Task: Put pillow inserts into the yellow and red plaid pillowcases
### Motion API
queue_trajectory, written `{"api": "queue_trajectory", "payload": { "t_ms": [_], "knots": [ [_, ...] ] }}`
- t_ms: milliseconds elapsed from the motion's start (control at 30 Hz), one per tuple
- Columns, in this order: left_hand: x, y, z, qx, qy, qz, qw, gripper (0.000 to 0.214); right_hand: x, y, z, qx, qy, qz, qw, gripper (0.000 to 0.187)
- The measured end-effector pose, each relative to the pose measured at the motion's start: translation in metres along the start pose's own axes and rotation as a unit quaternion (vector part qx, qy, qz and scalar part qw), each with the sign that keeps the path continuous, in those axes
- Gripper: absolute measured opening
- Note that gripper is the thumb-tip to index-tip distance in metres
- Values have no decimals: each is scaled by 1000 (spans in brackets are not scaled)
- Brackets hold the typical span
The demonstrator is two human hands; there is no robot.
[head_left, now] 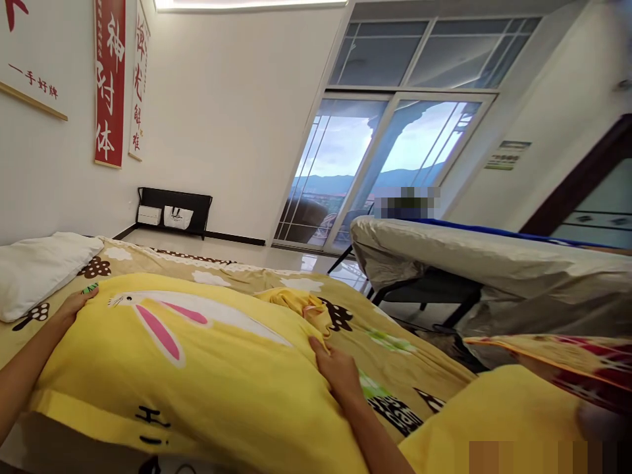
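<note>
A plump yellow pillow [237, 368] with a white rabbit print and pink ears lies before me, above a patterned bed sheet [395, 342]. My left hand [76, 308] grips its far left corner, fingers partly hidden behind the fabric. At the far right corner my right hand [338, 370] pinches the pillow, thumb on top. Just beyond that hand is a bunched piece of yellow cloth [296, 306] on the sheet. Both forearms reach in from the bottom of the view.
A white pillow [42, 270] rests at the bed's left end. More yellow fabric [494, 411] and a red-patterned cloth [582, 362] are at the right. Beyond stand a plastic-covered table [474, 257], a dark chair [429, 293] and a low black rack [175, 210] holding bags.
</note>
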State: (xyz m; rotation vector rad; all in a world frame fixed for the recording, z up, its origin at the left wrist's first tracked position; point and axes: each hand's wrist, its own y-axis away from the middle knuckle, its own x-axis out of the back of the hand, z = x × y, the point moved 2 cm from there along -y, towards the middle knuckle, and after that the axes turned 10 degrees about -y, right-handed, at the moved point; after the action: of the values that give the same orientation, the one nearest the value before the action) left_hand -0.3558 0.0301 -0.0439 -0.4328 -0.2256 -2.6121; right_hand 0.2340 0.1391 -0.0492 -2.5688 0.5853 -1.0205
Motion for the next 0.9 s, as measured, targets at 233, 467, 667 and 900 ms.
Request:
{"api": "queue_trajectory", "payload": {
  "t_ms": [233,467,667,900],
  "knots": [
    [14,-3,1,-12,107,-41,993,42,16,-3,0,39,113,-38,992,50],
    [-11,-6,-62,-61,-301,35,951,35,-28,17,20,39,141,-119,982,39],
    [-11,33,3,-371,-345,123,854,30,-3,32,-40,233,36,-60,970,36],
    [-59,71,37,-528,-406,-113,737,24,-12,73,-94,287,-27,-318,903,30]
  ]
}}
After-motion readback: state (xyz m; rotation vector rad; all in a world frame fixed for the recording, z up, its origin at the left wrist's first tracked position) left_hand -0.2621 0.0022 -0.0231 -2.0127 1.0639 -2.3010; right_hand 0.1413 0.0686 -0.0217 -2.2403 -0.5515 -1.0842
